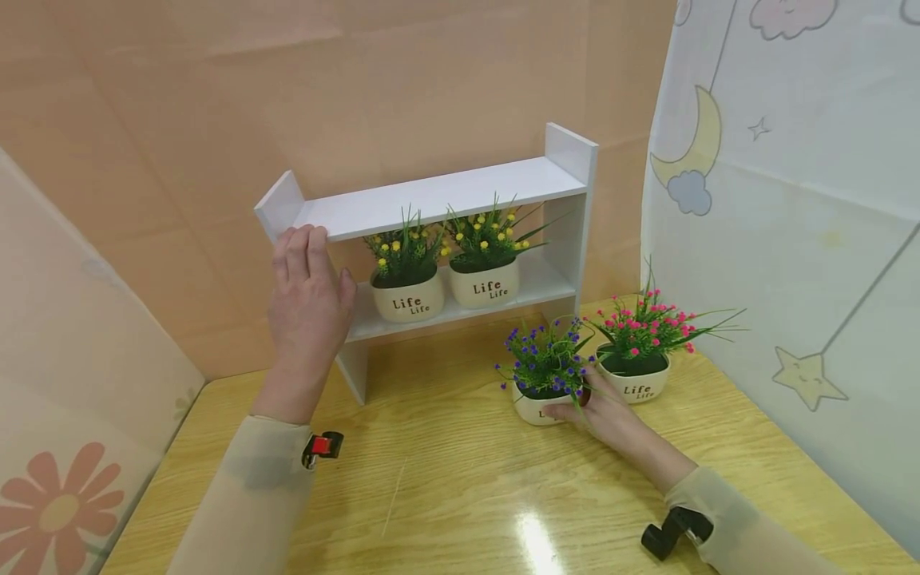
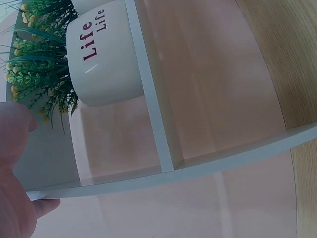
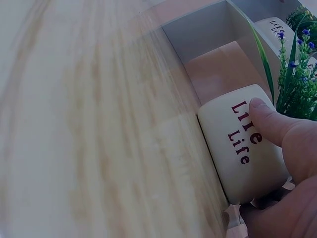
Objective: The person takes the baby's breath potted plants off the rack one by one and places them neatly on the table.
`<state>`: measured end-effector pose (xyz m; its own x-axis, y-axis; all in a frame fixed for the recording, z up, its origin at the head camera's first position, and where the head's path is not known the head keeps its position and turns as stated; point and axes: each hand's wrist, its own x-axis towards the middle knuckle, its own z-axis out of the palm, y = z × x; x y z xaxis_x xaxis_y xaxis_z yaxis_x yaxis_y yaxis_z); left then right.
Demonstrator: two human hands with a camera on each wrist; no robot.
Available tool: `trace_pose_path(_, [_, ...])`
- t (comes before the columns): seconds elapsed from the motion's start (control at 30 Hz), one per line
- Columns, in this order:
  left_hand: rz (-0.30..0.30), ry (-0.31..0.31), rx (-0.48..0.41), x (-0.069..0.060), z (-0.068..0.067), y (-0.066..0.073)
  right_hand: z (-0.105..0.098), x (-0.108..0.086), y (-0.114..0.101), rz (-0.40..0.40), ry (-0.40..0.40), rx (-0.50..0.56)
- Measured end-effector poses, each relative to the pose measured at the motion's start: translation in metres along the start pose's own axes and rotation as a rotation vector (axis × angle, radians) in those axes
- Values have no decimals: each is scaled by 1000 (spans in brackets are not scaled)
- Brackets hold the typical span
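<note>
A white two-tier shelf stands against the backdrop. My left hand grips its left end near the top board; in the left wrist view the thumb lies on the inner side of the side panel and a fingertip shows on the outer side. With my right hand I hold a cream pot of blue-purple artificial flowers on the table in front of the shelf. My right thumb presses on its "Life" lettering; most of the other fingers are hidden.
Two matching pots with yellow flowers stand side by side on the shelf's lower board. A pot with pink flowers stands on the wooden table, right of my right hand. A printed cloth hangs at the right.
</note>
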<state>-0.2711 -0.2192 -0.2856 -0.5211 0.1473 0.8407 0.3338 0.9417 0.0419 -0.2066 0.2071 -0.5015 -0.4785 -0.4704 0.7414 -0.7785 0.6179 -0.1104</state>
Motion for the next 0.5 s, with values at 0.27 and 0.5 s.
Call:
trace_pose_path(0.27, [0, -14, 9, 1, 0, 1, 15, -1, 18, -292, 164, -194])
trace_pose_path(0.5, [0, -16, 14, 1, 0, 0, -6, 6, -5, 152, -93, 29])
